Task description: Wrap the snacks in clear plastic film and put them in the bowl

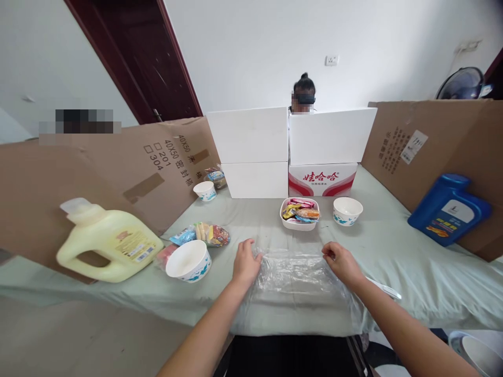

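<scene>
A sheet of clear plastic film or a clear bag (294, 269), wrinkled, lies on the cloth between my hands and reaches to the table's front edge. My left hand (246, 263) rests at its left far corner, thumb apart from the fingers. At the right far corner, the curled fingers of my right hand (341, 262) pinch the film. Beyond it stands a white tub (301, 225) filled with wrapped snacks (301, 210). To the tub's right is a paper bowl (348, 212) with a blue pattern. A white object (387, 289), partly hidden, lies under my right forearm.
At left are a paper bowl (189, 262), snack packets (210, 234) and a yellow jug (110, 241) against cardboard (90, 167). A smaller bowl (205, 191) stands farther back. White boxes (251, 152) close off the back, a person (304, 94) behind them. A blue bottle (448, 209) leans right.
</scene>
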`<act>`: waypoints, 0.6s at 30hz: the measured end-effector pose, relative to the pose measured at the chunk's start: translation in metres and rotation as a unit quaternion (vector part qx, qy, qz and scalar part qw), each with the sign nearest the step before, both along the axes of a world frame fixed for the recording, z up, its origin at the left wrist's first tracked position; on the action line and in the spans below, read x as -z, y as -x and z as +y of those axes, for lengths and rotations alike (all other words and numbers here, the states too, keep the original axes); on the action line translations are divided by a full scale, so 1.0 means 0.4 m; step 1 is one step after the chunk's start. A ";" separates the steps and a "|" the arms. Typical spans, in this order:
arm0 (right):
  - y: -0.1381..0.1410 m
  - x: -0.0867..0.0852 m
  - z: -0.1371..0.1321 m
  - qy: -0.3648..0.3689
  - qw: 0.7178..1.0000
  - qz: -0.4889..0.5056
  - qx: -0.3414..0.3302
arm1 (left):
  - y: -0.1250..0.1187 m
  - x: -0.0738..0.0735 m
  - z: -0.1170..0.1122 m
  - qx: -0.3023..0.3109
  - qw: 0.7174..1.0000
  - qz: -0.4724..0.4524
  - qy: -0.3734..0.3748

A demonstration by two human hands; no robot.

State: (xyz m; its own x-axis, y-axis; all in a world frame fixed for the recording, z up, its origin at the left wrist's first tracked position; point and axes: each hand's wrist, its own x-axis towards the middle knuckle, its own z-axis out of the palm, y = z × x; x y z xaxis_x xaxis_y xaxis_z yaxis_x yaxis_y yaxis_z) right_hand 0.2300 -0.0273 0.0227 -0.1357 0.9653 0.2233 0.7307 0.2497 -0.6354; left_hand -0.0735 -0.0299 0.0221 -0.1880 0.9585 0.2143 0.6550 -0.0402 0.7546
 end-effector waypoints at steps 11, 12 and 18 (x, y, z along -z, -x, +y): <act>0.005 0.015 0.103 0.042 0.999 0.006 0.012 | -0.157 0.019 -0.166 0.455 0.845 0.281 0.004; 0.002 0.015 0.105 0.044 0.999 0.001 0.015 | -0.149 0.021 -0.172 0.459 0.843 0.281 0.008; -0.015 -0.020 0.077 0.012 0.997 -0.061 0.045 | -0.087 -0.008 -0.141 0.383 0.884 0.263 -0.057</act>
